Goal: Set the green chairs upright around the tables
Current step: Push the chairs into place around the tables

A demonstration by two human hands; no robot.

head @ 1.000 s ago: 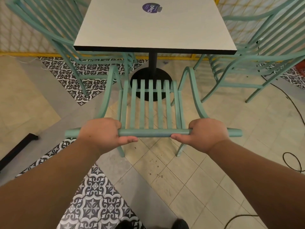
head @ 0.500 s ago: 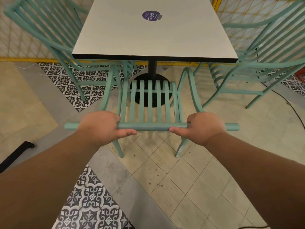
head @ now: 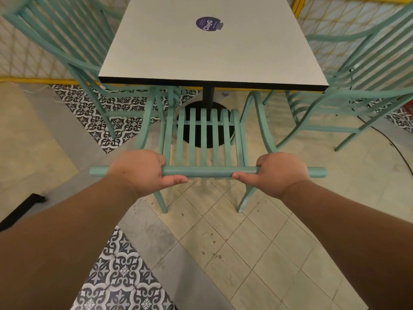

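The mint-green slatted chair [head: 203,139], apparently painted metal tube, is judged rigid and moderately heavy, with no give and no fragile parts. The smooth paint may slip in a loose grip. The recommended hold is the round top rail [head: 207,171] of the backrest, one hand toward each end, which balances the load and resists twisting. The hands are placed so: the left hand [head: 139,172] and the right hand [head: 279,174] each curl round the rail, thumbs on the near side, with the back slats between them.

The chair is upright directly ahead of the hands, its seat facing the white square surface [head: 212,48] beyond. Whether every foot bears on the tiled floor [head: 245,253] cannot be told. A curved armrest runs forward beside each hand. A second green chair [head: 67,41] is beyond the left hand and a third green chair [head: 368,70] beyond the right hand, one at either side of the surface
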